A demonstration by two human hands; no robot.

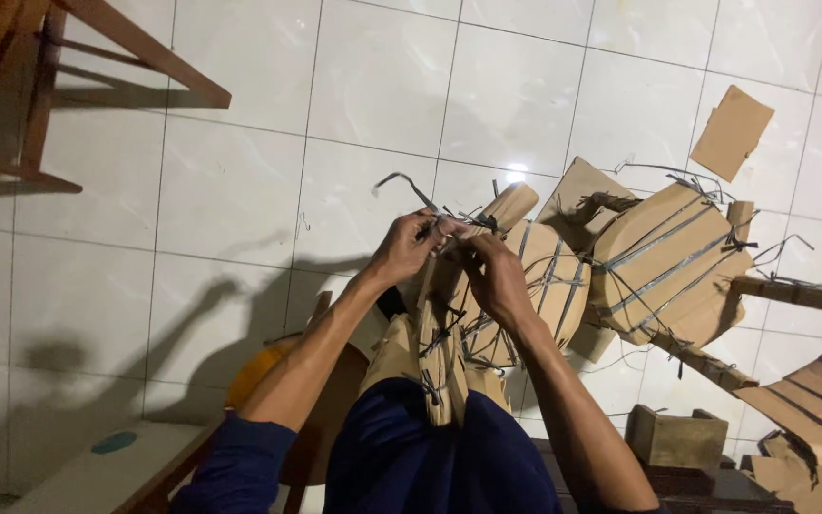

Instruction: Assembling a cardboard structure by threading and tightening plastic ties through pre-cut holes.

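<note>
Cardboard leg lies lengthwise away from person, 2 hands gripping far end.

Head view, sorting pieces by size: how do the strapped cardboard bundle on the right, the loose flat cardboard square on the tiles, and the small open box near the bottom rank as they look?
1. Strapped cardboard bundle, clearly largest.
2 and 3. Loose cardboard square and small open box look alike; the box is nearer the camera, so I cannot rank them.

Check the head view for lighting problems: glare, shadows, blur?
Head view: one hard light, with a small glare spot on the floor tiles; long dark shadows of the arms fall to the left; corners dim. Left hand and right hand on the strapped cardboard bundle look slightly soft, so the strap detail smears.
</note>
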